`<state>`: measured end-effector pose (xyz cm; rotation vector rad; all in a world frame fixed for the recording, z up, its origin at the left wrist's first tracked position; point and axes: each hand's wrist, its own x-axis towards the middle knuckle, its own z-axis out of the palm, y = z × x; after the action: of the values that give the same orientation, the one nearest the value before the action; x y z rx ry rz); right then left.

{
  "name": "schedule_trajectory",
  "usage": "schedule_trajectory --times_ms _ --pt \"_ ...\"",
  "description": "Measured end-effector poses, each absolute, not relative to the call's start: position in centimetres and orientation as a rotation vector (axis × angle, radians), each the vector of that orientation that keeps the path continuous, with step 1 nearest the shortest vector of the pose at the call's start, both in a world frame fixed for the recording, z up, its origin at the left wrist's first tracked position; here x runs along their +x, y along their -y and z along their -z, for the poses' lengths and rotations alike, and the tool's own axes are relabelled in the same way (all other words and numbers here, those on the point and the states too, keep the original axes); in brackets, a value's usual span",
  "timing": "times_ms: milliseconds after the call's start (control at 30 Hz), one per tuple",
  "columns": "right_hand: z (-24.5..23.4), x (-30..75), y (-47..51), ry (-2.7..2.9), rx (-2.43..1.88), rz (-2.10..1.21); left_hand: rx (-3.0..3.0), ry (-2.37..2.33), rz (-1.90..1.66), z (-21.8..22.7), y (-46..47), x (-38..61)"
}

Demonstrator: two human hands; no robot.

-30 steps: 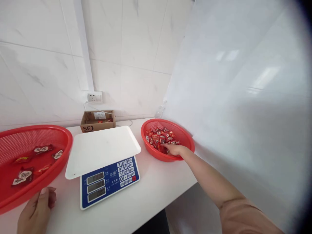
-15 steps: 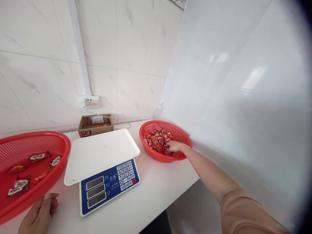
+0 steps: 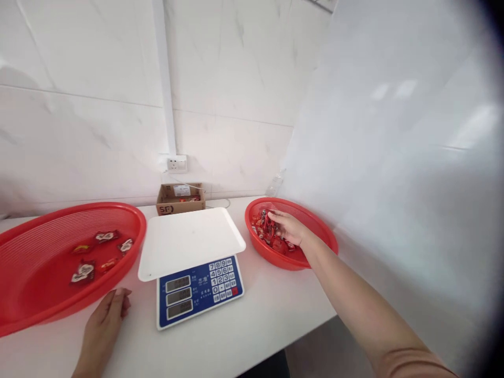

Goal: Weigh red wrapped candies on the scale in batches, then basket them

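Observation:
My right hand (image 3: 290, 229) is closed round a bunch of small red snack packets (image 3: 271, 226), just above the others in the right red plastic basket (image 3: 263, 253). The fingers partly cover the bunch. On the white table, my left hand (image 3: 105, 321) rests with its fingers curled in and nothing visible in them. It lies beside the rim of the left red basket (image 3: 51, 223), where several packets (image 3: 83, 272) are scattered on the bottom. Between the baskets stands a blue and white digital scale (image 3: 200, 289) with a bare white pan (image 3: 191, 241).
Behind the scale, a small cardboard box (image 3: 180, 208) holds a few red packets. A clear plastic bottle (image 3: 275, 184) leans near the wall corner. A wall socket (image 3: 176, 164) is above the box, and a pale panel (image 3: 394, 173) rises at the right.
My right hand has lifted from the pile and now shows a bunch of packets in its fingers. My left hand stays curled by the left basket. The view has shifted left.

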<state>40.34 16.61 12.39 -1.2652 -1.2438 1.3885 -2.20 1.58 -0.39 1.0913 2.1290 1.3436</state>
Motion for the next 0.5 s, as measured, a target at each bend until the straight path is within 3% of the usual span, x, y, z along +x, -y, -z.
schedule_trajectory --times_ms 300,500 --pt "-11.9 26.5 -16.8 1.703 -1.094 -1.634 1.047 -1.939 -1.362 -0.6 -1.0 -1.4" --pt "-10.9 23.7 -17.5 1.862 -1.059 -1.607 1.028 -1.910 -1.374 -0.9 -0.9 -1.3"
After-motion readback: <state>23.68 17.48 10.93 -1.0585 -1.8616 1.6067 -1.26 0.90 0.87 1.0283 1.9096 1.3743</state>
